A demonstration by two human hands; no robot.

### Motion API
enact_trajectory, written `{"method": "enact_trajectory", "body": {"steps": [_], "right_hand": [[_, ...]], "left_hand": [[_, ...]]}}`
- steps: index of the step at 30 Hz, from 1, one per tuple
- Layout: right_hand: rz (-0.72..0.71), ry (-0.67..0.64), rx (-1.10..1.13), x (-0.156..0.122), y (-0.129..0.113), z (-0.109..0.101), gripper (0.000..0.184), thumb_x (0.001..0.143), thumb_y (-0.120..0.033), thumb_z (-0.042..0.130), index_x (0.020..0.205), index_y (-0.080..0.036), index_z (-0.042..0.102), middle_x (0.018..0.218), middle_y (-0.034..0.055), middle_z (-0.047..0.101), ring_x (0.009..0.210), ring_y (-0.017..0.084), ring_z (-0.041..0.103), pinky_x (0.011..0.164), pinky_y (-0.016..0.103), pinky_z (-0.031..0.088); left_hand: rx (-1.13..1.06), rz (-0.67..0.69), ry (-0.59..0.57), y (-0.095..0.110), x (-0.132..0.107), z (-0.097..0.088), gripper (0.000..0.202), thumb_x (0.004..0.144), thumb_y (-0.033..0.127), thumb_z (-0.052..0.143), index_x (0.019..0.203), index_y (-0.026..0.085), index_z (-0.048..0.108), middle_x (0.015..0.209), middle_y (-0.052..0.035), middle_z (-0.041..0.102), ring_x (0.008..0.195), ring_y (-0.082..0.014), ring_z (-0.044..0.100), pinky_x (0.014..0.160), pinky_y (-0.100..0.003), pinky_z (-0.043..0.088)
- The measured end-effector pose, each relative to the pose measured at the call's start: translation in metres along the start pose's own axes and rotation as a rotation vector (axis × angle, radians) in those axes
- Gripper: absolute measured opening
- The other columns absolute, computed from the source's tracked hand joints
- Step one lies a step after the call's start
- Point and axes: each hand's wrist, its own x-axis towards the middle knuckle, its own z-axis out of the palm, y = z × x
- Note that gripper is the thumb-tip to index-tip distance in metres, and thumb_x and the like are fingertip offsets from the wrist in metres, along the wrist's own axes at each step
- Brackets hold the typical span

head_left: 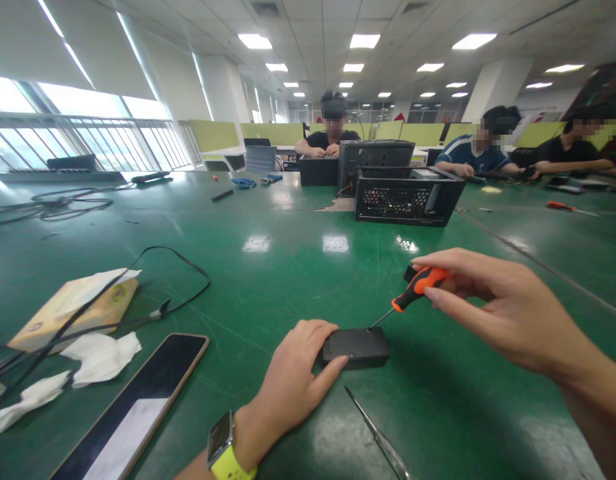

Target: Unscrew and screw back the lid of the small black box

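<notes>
A small black rectangular box lies on the green table in front of me. My left hand grips its left end, fingers along the far side and thumb along the near side. In my right hand is an orange and black screwdriver, held by the handle. It slants down to the left, and its tip meets the box's top near the far right corner. A small black piece beside the handle is partly hidden by my fingers. Nearer to me lies a second, thin tool with a clear handle, touched by neither hand.
On the left lie a phone, crumpled tissues, a yellow tissue pack and black cables. Black metal computer cases stand farther back. Another orange screwdriver lies far right. Several people sit across the table.
</notes>
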Motion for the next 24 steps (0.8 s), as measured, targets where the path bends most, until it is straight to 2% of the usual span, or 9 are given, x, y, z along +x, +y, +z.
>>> {"method": "enact_trajectory", "body": {"steps": [4, 7, 10, 12, 14, 24], "right_hand": [[-0.117, 0.073, -0.153, 0.001, -0.002, 0.005, 0.022, 0.088, -0.037, 0.063, 0.099, -0.020, 0.070, 0.084, 0.0039, 0.073, 0.064, 0.016, 0.065, 0.057, 0.028, 0.047], [-0.143, 0.091, -0.239, 0.002, -0.003, 0.006, 0.024, 0.089, -0.040, 0.062, 0.089, -0.019, 0.071, 0.078, 0.0038, 0.073, 0.065, 0.018, 0.066, 0.059, 0.030, 0.046], [-0.103, 0.115, -0.204, 0.001, -0.008, 0.007, 0.023, 0.089, -0.040, 0.061, 0.088, -0.019, 0.070, 0.073, 0.0021, 0.069, 0.057, 0.016, 0.059, 0.055, 0.030, 0.042], [-0.092, 0.136, -0.156, 0.000, -0.012, 0.010, 0.020, 0.090, -0.037, 0.060, 0.082, -0.020, 0.068, 0.069, 0.0008, 0.066, 0.056, 0.014, 0.056, 0.054, 0.029, 0.040], [-0.105, 0.126, -0.117, -0.002, -0.016, 0.013, 0.021, 0.090, -0.033, 0.060, 0.076, -0.020, 0.067, 0.067, -0.0001, 0.064, 0.057, 0.014, 0.055, 0.056, 0.029, 0.040], [-0.139, 0.097, -0.082, -0.003, -0.018, 0.019, 0.018, 0.090, -0.029, 0.060, 0.076, -0.020, 0.066, 0.067, -0.0014, 0.063, 0.058, 0.012, 0.054, 0.056, 0.027, 0.039]], "left_hand": [[0.005, -0.004, -0.003, 0.001, 0.000, 0.000, 0.029, 0.094, 0.035, 0.058, 0.119, 0.020, 0.055, 0.114, -0.0098, 0.062, 0.103, -0.0265, 0.057, 0.090, -0.044, 0.049], [0.006, 0.001, -0.004, 0.002, 0.001, 0.000, 0.029, 0.094, 0.035, 0.057, 0.119, 0.020, 0.055, 0.113, -0.0100, 0.062, 0.102, -0.0265, 0.058, 0.089, -0.044, 0.049], [0.007, -0.003, -0.001, 0.002, 0.001, -0.001, 0.028, 0.094, 0.034, 0.057, 0.118, 0.020, 0.055, 0.112, -0.0100, 0.062, 0.101, -0.0267, 0.058, 0.089, -0.044, 0.049], [0.006, -0.007, -0.005, 0.002, 0.001, -0.001, 0.028, 0.093, 0.034, 0.058, 0.118, 0.021, 0.055, 0.113, -0.0098, 0.063, 0.101, -0.0265, 0.058, 0.088, -0.044, 0.050], [0.004, -0.008, -0.008, 0.002, 0.001, -0.001, 0.028, 0.093, 0.033, 0.058, 0.118, 0.021, 0.056, 0.113, -0.0094, 0.063, 0.101, -0.0262, 0.058, 0.088, -0.043, 0.050], [-0.006, -0.026, -0.008, 0.002, 0.001, -0.001, 0.029, 0.093, 0.033, 0.060, 0.119, 0.021, 0.056, 0.114, -0.0089, 0.063, 0.103, -0.0260, 0.058, 0.089, -0.043, 0.049]]}}
